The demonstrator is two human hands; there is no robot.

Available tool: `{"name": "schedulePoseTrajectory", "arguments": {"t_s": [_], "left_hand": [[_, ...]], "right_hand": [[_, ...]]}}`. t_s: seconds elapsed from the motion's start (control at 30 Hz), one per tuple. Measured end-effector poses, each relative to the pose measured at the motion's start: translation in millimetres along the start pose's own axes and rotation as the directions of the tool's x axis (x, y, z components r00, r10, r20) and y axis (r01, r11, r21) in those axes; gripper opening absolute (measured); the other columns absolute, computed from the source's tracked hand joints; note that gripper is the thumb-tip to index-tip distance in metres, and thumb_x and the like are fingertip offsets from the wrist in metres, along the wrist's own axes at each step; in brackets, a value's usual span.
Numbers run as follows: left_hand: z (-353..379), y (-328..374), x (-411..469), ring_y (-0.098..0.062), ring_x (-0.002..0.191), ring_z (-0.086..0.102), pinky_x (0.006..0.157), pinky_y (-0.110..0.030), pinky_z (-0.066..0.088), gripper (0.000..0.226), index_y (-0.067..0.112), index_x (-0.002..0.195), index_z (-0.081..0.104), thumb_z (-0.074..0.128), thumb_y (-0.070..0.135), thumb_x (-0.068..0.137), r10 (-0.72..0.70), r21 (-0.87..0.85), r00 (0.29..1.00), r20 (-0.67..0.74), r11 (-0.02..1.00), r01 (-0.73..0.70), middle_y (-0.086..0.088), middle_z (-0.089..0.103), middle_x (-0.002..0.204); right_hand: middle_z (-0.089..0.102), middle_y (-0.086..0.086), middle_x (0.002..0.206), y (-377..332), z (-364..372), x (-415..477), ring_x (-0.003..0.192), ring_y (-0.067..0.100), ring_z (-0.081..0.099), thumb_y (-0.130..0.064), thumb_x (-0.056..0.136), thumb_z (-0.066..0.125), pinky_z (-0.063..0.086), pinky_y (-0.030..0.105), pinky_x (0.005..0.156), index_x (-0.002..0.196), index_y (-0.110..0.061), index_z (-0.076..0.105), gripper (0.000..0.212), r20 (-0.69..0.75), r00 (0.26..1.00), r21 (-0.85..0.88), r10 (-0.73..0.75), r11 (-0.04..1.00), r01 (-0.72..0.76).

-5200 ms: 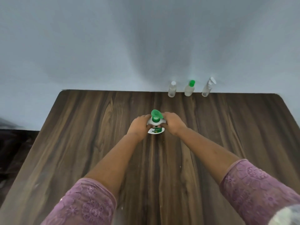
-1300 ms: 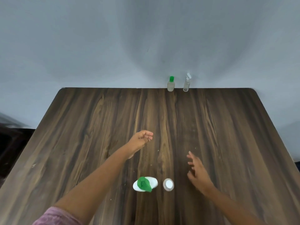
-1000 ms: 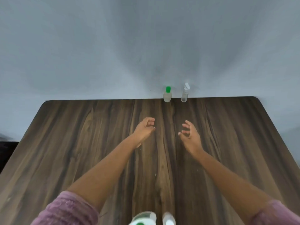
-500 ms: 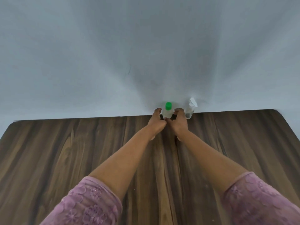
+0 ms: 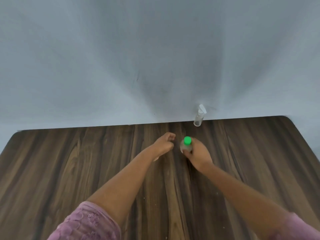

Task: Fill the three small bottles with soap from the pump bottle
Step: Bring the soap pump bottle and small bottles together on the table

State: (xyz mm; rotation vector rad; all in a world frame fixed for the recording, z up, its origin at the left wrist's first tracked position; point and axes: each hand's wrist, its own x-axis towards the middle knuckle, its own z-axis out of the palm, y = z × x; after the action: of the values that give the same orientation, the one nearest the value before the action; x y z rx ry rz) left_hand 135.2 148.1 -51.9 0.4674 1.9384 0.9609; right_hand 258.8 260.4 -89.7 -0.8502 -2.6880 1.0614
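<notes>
Gripping hand: right hand (image 5: 197, 154), its fingers and thumb curled round the body of the small clear plastic bottle with the green screw cap (image 5: 186, 144).
Small bottle, position: roughly upright, cap uppermost, over the far middle of the dark wood-grain table (image 5: 69, 161); whether its base touches the tabletop cannot be told.
Left hand (image 5: 164, 144): just left of the bottle and apart from it, fingers curled inward, holding nothing.
Clear slim spray bottle with the white nozzle (image 5: 199, 116): upright at the table's far edge, against the pale grey wall (image 5: 121, 58), beyond the right hand and slightly to its right.
Sleeves: mauve embroidered cuff (image 5: 88, 222) on the left forearm at the lower edge of the head view; a blurred mauve cuff (image 5: 297, 227) at the lower right corner.
Change, half a second: both hands were then at the green-capped bottle, which stood at the far edge just beside the spray bottle; it now lies nearer the person, well clear of that edge, and only the right hand holds it.
Change, left hand: it has come off the bottle.
Unchanged: the spray bottle keeps its place at the wall.
</notes>
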Motion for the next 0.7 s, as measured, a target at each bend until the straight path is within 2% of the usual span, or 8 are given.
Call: {"name": "schedulePoseTrajectory", "arguments": {"t_s": [0.13,0.27,0.37,0.43,0.47,0.53,0.6,0.7], "left_hand": [[-4,-7,-18,-0.018,0.122,0.046,0.093,-0.028,0.041,0.044,0.016,0.132,0.044,0.043,-0.001,0.091,-0.016,-0.017,0.998,-0.055,1.0,0.015,-0.005,0.049,0.135],[-2,-14,-39,-0.018,0.121,0.047,0.093,-0.028,0.039,0.04,0.016,0.129,0.047,0.043,0.001,0.092,-0.041,-0.012,0.998,-0.054,0.999,0.041,-0.004,0.051,0.132],[4,-18,-55,-0.018,0.12,0.047,0.093,-0.027,0.038,0.038,0.015,0.127,0.048,0.042,0.001,0.092,-0.037,0.009,0.998,-0.042,0.999,0.037,-0.005,0.052,0.131],[9,-18,-68,-0.018,0.12,0.047,0.094,-0.028,0.037,0.037,0.015,0.126,0.048,0.042,0.001,0.093,-0.029,0.012,0.999,-0.037,1.0,0.029,-0.005,0.052,0.13],[12,-19,-76,-0.019,0.121,0.047,0.094,-0.028,0.037,0.036,0.015,0.126,0.049,0.041,0.002,0.093,-0.03,0.012,0.999,-0.029,0.999,0.03,-0.005,0.052,0.13],[18,-22,-89,-0.02,0.121,0.046,0.095,-0.029,0.036,0.034,0.013,0.126,0.049,0.041,0.004,0.095,-0.041,0.02,0.999,-0.011,0.999,0.042,-0.007,0.052,0.131],[21,-23,-103,-0.022,0.121,0.047,0.093,-0.031,0.037,0.03,0.014,0.125,0.05,0.042,0.008,0.096,-0.054,0.034,0.998,0.01,0.998,0.054,-0.007,0.052,0.13],[16,-17,-117,-0.021,0.12,0.047,0.091,-0.031,0.038,0.028,0.015,0.123,0.051,0.043,0.011,0.096,-0.041,0.037,0.999,0.016,0.999,0.04,-0.006,0.052,0.13]], "right_hand": [[0.069,0.001,0.097,26,6,-94,0.091,0.016,0.061,-0.025,0.077,0.07,0.046,0.031,0.083,0.101,-0.015,0.068,0.026,-0.001,0.995,0.042,-0.103,0.994,0.103],[0.063,-0.017,0.093,44,7,-185,0.089,-0.001,0.055,-0.032,0.074,0.064,0.034,0.009,0.095,0.102,-0.034,0.058,0.029,0.058,0.975,0.041,-0.212,0.977,0.21],[0.057,-0.022,0.089,55,13,-233,0.082,-0.008,0.053,-0.039,0.068,0.063,0.038,0.006,0.081,0.097,-0.038,0.051,0.032,0.198,0.946,0.073,-0.257,0.966,0.247],[0.045,-0.023,0.092,56,17,-256,0.08,-0.016,0.046,-0.049,0.064,0.055,0.041,0.005,0.075,0.093,-0.04,0.045,0.032,0.281,0.938,0.039,-0.205,0.979,0.202],[0.037,-0.025,0.092,53,17,-266,0.077,-0.018,0.043,-0.053,0.064,0.048,0.039,-0.001,0.076,0.092,-0.042,0.041,0.031,0.304,0.936,0.004,-0.176,0.983,0.183],[0.024,-0.032,0.095,56,26,-290,0.073,-0.018,0.042,-0.055,0.063,0.042,0.025,-0.01,0.085,0.096,-0.047,0.037,0.035,0.284,0.947,-0.06,-0.148,0.983,0.172],[0.021,-0.039,0.107,53,26,-309,0.081,-0.019,0.036,-0.058,0.063,0.04,0.013,-0.01,0.092,0.11,-0.053,0.031,0.048,0.322,0.935,-0.128,-0.149,0.972,0.199],[0.015,-0.039,0.11,58,28,-321,0.091,-0.022,0.032,-0.052,0.065,0.036,0.013,-0.007,0.096,0.11,-0.048,0.032,0.046,0.318,0.934,-0.194,-0.164,0.953,0.233]]}}
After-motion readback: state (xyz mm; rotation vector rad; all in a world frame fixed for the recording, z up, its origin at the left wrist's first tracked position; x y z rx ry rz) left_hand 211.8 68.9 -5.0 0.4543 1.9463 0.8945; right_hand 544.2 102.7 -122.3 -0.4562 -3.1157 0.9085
